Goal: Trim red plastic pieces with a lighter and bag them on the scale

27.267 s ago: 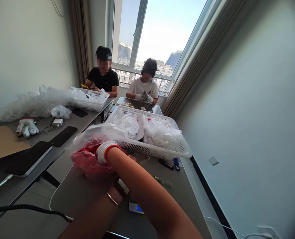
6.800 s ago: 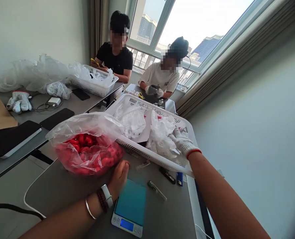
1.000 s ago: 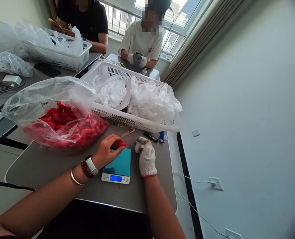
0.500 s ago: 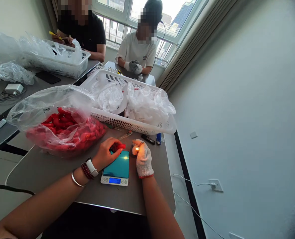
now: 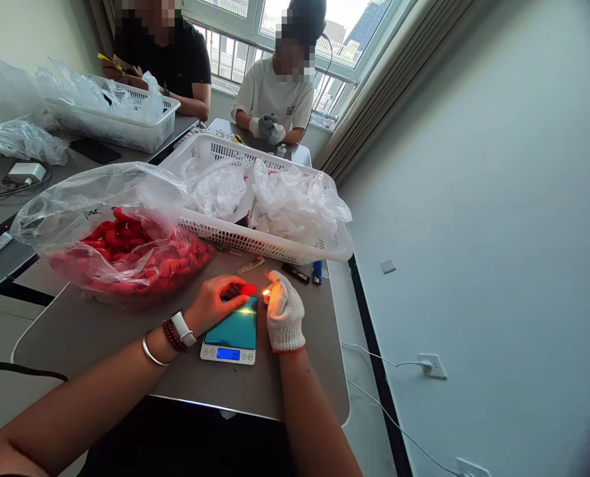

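Over the far edge of the digital scale (image 5: pixel 228 331), the person's bare left hand (image 5: pixel 210 305) grips a small red plastic piece (image 5: pixel 248 289), which projects from the fingers just above the scale's teal platform. Immediately right of the scale, the right hand (image 5: pixel 285 315), in a white knit glove with a red cuff, is curled around what appears to be a small lighter, mostly hidden by the glove. A small flame (image 5: pixel 266 291) burns at the gloved fingertips, close to the red plastic piece but not clearly touching it. The scale's blue display is lit. To the left, a clear plastic bag (image 5: pixel 126 248) of many similar red pieces lies on the grey table (image 5: pixel 76 348). Beyond the hands, a white plastic basket (image 5: pixel 262 242) holds crumpled clear bags (image 5: pixel 295 199). Along the basket's near wall lie a slim clear tube (image 5: pixel 250 265), a black lighter-like object (image 5: pixel 295 273) and a blue lighter (image 5: pixel 317 272). At a far table, a co-worker in a white T-shirt (image 5: pixel 275 103) works with gloved hands (image 5: pixel 270 129). At far left, another co-worker in a black T-shirt (image 5: pixel 163 59) sits behind a second white basket (image 5: pixel 111 126).
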A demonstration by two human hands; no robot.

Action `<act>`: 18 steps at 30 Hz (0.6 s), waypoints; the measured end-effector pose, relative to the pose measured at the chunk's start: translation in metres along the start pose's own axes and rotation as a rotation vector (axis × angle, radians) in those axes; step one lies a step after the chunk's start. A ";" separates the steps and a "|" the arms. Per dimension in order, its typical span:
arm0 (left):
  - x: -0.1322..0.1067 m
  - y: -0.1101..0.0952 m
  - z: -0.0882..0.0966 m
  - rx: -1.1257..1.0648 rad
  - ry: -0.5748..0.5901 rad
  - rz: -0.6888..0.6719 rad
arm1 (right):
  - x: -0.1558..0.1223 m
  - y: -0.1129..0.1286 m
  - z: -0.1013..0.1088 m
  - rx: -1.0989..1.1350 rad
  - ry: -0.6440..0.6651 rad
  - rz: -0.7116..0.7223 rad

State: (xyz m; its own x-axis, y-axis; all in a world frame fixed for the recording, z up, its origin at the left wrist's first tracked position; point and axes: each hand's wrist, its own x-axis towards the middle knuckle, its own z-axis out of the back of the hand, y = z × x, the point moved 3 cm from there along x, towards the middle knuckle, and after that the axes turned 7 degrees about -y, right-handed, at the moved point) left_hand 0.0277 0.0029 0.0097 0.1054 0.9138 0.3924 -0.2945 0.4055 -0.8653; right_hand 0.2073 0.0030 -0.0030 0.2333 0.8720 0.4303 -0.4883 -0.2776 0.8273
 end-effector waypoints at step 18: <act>0.002 -0.007 0.007 0.023 -0.016 -0.097 | -0.001 -0.005 0.000 -0.407 -0.051 0.266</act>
State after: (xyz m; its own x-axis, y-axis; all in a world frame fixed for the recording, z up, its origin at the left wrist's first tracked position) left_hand 0.0227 0.0018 0.0185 0.1198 0.8694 0.4793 -0.3057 0.4916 -0.8154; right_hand 0.2099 0.0036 -0.0075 0.0919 0.7688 0.6329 -0.8230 -0.2991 0.4828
